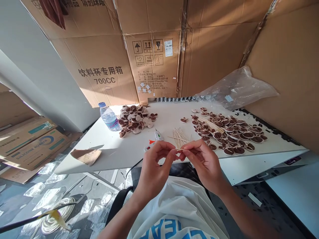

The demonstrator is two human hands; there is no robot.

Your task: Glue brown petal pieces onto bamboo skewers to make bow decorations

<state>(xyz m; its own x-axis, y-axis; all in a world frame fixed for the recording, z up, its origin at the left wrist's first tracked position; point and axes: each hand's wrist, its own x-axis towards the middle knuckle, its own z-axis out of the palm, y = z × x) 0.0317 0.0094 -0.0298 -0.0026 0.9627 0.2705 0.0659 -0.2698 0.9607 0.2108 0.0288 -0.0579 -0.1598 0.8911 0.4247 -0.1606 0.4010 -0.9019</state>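
Both my hands meet just in front of the white table [119, 149], above my lap. My left hand [156, 166] and my right hand [201, 162] each pinch the same thin wooden stick [179, 150] between fingertips. A loose bundle of such sticks [179, 136] lies on the table just beyond my fingers. To the right spreads a heap of brown and white bow-shaped pieces [226, 132] with more sticks on it. A second pile of brown and cream round pieces [136, 120] lies at the back left. A white glue gun [154, 140] rests by my left hand.
A water bottle [109, 117] stands at the table's back left. Stacked cardboard boxes [149, 59] wall the far side and right. A clear plastic bag [236, 87] lies at the back right. Flat cartons [27, 141] and plastic wrappers cover the floor to the left.
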